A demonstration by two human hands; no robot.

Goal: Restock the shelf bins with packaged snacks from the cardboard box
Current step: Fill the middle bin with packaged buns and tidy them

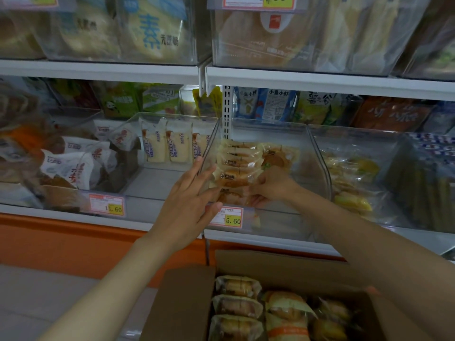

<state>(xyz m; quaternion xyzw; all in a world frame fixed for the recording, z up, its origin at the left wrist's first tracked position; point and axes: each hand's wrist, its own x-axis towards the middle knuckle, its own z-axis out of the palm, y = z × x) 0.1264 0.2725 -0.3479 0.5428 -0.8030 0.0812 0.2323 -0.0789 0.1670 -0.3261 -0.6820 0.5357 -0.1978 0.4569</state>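
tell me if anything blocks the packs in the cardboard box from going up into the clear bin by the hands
Nothing visible does. The cardboard box has open flaps and the clear bin above is open-topped. Only the left hand and the right hand, gripping a pack, sit at its mouth.

Cardboard box (187, 303) bottom cropped; far-left packets (22, 148) blurred.
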